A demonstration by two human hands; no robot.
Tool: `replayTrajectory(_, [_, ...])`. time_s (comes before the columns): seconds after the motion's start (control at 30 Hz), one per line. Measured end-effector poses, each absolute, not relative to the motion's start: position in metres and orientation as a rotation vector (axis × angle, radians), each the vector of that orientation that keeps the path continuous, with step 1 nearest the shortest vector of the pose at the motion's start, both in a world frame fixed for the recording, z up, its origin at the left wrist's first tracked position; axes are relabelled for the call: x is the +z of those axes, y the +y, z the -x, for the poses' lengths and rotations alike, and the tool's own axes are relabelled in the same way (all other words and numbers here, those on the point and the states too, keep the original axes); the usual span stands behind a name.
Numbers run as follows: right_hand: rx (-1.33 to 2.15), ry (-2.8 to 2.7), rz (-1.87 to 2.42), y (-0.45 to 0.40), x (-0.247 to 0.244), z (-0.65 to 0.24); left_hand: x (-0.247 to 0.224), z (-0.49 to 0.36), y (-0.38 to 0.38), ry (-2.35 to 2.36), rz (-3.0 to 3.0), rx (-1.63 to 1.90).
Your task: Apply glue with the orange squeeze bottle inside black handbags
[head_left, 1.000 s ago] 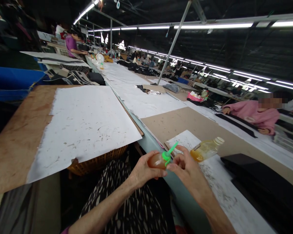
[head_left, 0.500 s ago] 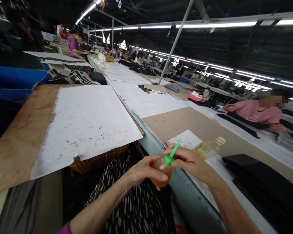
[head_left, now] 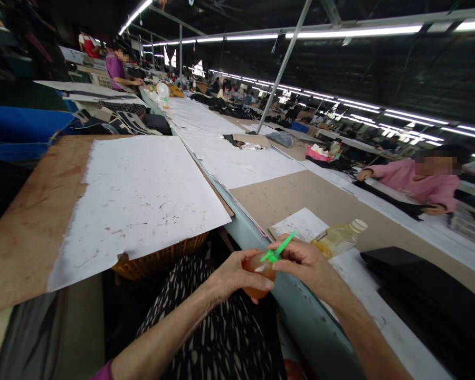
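Note:
A small round squeeze bottle (head_left: 257,287) of orange-brown liquid is held over my lap by my left hand (head_left: 237,274), whose fingers and thumb wrap round its body. On its top is a green pointed nozzle cap (head_left: 276,254), leaning up and to the right. My right hand (head_left: 301,261) pinches this cap between thumb and fingers. Whether the cap is still seated on the neck I cannot tell. Just beyond my right hand a clear plastic bottle (head_left: 342,237) with yellowish liquid and a white cap lies on its side on the table.
White stained paper (head_left: 154,195) covers a wooden board (head_left: 31,211) at left, above a yellow basket (head_left: 158,258). Black material (head_left: 423,301) lies at right on the long table. A metal pole (head_left: 283,68) rises behind. Across the table a person in pink (head_left: 404,177) handles black strips.
The green cap has tipped further to the right in my right hand's fingers, and the bottle sits slightly higher. Across the table, the person in pink has shifted both hands along the black material.

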State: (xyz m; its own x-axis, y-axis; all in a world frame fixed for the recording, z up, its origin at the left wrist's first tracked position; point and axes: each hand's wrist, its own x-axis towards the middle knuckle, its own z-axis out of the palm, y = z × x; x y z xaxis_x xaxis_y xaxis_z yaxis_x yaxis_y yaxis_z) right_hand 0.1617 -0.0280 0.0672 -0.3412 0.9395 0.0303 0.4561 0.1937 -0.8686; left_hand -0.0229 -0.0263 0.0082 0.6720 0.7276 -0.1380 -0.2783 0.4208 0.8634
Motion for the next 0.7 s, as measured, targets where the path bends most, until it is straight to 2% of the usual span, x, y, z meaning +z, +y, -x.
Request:
replayTrajectory(0.3, [1.044,-1.685,1.442,-0.035,0.059,-0.148,0.01,0.014,-0.035,0.877,-1.105,0.872])
replayTrajectory(0.5, [0.777,-1.598,1.618,-0.037,0.048,-0.135,0.004,0.006,-0.037,1.229,-1.477,1.145])
replayTrajectory(0.6, [0.602,-1.578,1.705,-0.038,0.043,-0.128,-0.001,0.005,-0.036,1.218,-1.463,1.17])
replayTrajectory(0.7, [0.546,-1.618,1.731,-0.042,0.047,-0.127,-0.004,0.01,-0.033,1.008,-1.243,1.035])
